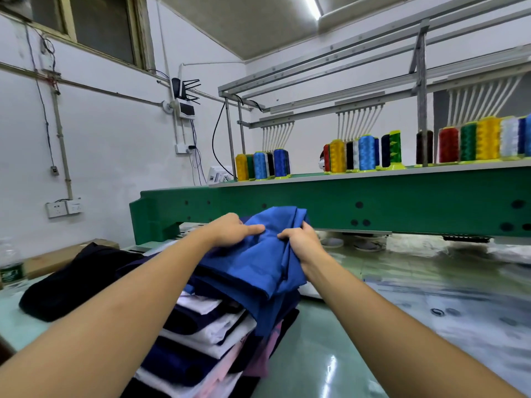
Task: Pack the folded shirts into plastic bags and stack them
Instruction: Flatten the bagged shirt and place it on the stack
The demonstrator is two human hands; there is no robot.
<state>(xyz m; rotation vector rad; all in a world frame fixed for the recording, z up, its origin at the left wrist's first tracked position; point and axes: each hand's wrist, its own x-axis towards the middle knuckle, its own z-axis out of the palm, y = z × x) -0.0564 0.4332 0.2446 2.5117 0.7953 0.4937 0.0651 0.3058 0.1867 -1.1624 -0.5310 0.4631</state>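
A bright blue shirt (258, 262) lies rumpled on top of a tall stack of folded shirts (207, 340) in navy, white and pink. My left hand (232, 229) holds the blue shirt at its upper left, thumb stretched across the cloth. My right hand (300, 239) grips a bunched fold of the same shirt at its right side. Clear plastic bags (448, 297) lie spread flat on the table to the right of the stack.
A black garment (77, 280) lies left of the stack, with a cardboard box (57, 258) and a water bottle (11, 265) behind it. A green embroidery machine beam (344, 203) spans the back, thread cones (365, 153) on its shelf. The pale green table (316, 354) shows in front.
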